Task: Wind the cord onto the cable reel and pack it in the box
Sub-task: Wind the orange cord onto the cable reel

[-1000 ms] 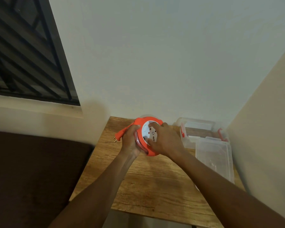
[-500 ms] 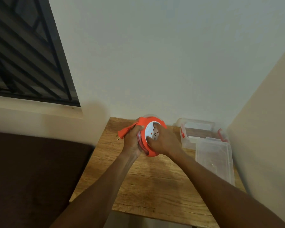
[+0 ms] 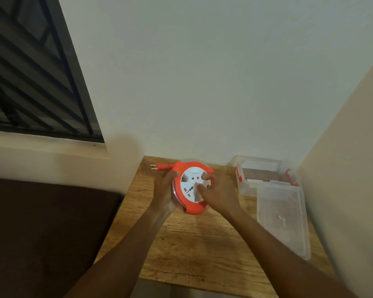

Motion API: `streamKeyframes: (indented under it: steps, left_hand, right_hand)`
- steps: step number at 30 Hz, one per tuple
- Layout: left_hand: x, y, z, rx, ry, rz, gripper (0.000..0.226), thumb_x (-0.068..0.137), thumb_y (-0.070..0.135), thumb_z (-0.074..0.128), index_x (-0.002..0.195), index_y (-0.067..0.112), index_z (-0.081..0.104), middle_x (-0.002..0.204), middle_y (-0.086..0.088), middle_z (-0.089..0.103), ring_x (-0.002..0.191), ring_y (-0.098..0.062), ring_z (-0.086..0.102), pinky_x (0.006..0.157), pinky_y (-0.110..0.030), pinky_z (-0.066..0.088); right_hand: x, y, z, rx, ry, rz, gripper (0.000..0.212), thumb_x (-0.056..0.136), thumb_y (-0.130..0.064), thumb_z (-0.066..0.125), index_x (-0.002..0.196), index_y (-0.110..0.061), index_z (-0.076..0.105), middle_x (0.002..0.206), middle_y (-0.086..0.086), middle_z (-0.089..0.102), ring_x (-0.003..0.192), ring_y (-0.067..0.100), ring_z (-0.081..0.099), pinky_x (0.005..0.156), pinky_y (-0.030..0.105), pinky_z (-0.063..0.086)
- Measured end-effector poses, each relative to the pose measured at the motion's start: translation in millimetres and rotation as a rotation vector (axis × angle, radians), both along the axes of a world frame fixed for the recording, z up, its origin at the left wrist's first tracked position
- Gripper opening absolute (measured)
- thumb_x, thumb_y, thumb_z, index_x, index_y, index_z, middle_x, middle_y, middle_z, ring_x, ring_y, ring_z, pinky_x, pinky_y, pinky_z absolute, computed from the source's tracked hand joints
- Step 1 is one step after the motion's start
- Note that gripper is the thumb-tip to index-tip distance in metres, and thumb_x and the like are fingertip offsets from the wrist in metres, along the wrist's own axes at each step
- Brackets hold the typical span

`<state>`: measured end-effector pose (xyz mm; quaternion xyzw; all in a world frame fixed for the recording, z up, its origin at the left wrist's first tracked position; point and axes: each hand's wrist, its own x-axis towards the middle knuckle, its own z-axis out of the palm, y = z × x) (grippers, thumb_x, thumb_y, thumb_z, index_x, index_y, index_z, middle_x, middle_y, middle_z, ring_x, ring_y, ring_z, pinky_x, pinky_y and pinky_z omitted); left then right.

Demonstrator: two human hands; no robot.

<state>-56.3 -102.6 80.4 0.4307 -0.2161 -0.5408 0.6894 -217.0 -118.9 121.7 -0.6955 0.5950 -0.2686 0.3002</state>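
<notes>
Single head cam, wide-angle, worn by the person, looks fwd and down at the small wooden table [image 3: 187, 244] from above its near edge. Table sits low-centre in frame, fairly near; white wall [image 3: 202, 72] behind table fills the top; dark barred window [image 3: 30, 67] upper left of table.

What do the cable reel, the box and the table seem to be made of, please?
Cable reel: likely moulded plastic, orange rim and white socket face, smooth with a slight sheen.
Box: clear plastic, since the tabletop shows through its walls; red clips.
Table: wood or a wood-look laminate, matte, with visible grain and dark cracks; which one cannot be told.
</notes>
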Motion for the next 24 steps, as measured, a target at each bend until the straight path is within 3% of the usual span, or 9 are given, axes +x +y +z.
streamKeyframes:
  steps: [2,4,6,8,10,16,20,22,24]
  left_hand:
    - [8,3,-2,0.049,0.088,-0.011,0.052,0.085,0.017,0.064,0.129,-0.01,0.059,0.119,-0.029,0.062,0.106,-0.046,0.062,0.09,-0.053,0.052]
    - [15,5,-5,0.104,0.134,-0.019,0.047,0.091,0.019,0.059,0.132,-0.004,0.061,0.119,-0.027,0.066,0.108,-0.045,0.063,0.09,-0.052,0.053]
    - [21,5,-9,0.132,0.145,-0.033,0.038,0.092,0.021,0.058,0.123,0.001,0.068,0.113,-0.023,0.07,0.103,-0.042,0.067,0.085,-0.048,0.056]
    - [32,2,-15,0.164,0.093,-0.047,0.025,0.091,0.02,0.061,0.107,0.005,0.074,0.105,-0.02,0.075,0.093,-0.037,0.072,0.078,-0.044,0.059]
    - [47,-2,-21,0.233,-0.075,-0.094,0.019,0.089,0.019,0.066,0.099,0.009,0.078,0.099,-0.016,0.079,0.087,-0.033,0.075,0.072,-0.04,0.061]
    - [100,-12,-57,0.569,-0.254,-0.226,0.016,0.099,0.023,0.063,0.106,0.012,0.071,0.091,-0.008,0.077,0.084,-0.023,0.072,0.066,-0.036,0.057]
    - [110,-14,-75,0.608,-0.27,-0.183,0.01,0.094,0.003,0.064,0.099,0.007,0.071,0.066,-0.004,0.077,0.063,-0.018,0.073,0.055,-0.033,0.058]
    - [113,-15,-82,0.634,-0.26,-0.133,0.016,0.091,-0.007,0.06,0.098,0.003,0.071,0.075,-0.01,0.078,0.066,-0.023,0.072,0.048,-0.032,0.058]
    - [118,-18,-92,0.671,-0.28,-0.085,0.022,0.092,-0.01,0.056,0.104,0.0,0.07,0.093,-0.018,0.077,0.078,-0.03,0.072,0.054,-0.038,0.059]
  right_hand:
    - [-10,-4,-8,-0.183,0.041,-0.017,0.04,0.085,-0.035,0.071,0.122,-0.02,0.064,0.11,-0.003,0.07,0.1,0.018,0.067,0.076,0.029,0.054]
    - [-15,-8,-12,0.122,-0.151,-0.061,0.054,0.088,-0.038,0.071,0.134,-0.015,0.055,0.126,0.002,0.064,0.114,0.026,0.062,0.089,0.042,0.055]
    - [-9,-8,-20,0.535,-0.445,-0.101,0.048,0.093,-0.036,0.068,0.132,-0.011,0.057,0.116,0.005,0.069,0.098,0.028,0.07,0.074,0.041,0.06]
    - [0,-10,-31,0.642,-0.581,-0.114,0.028,0.096,-0.026,0.065,0.118,-0.008,0.065,0.097,0.013,0.073,0.077,0.028,0.073,0.062,0.036,0.06]
    - [9,-13,-43,0.649,-0.637,-0.147,0.018,0.096,-0.018,0.065,0.11,-0.006,0.067,0.092,0.017,0.073,0.073,0.03,0.074,0.062,0.037,0.061]
    - [44,-31,-75,0.596,-0.528,-0.162,0.012,0.093,-0.005,0.063,0.1,-0.014,0.068,0.07,0.013,0.07,0.053,0.021,0.064,0.055,0.036,0.056]
    - [70,-37,-102,0.58,-0.431,-0.2,0.013,0.092,0.0,0.058,0.097,-0.003,0.07,0.076,0.017,0.068,0.053,0.023,0.059,0.057,0.042,0.056]
    - [79,-38,-118,0.61,-0.408,-0.225,0.012,0.093,-0.002,0.059,0.099,-0.003,0.069,0.084,0.02,0.07,0.059,0.026,0.063,0.065,0.049,0.061]
    - [86,-39,-131,0.624,-0.398,-0.247,0.014,0.094,-0.004,0.06,0.104,-0.003,0.069,0.094,0.02,0.072,0.077,0.033,0.07,0.072,0.055,0.061]
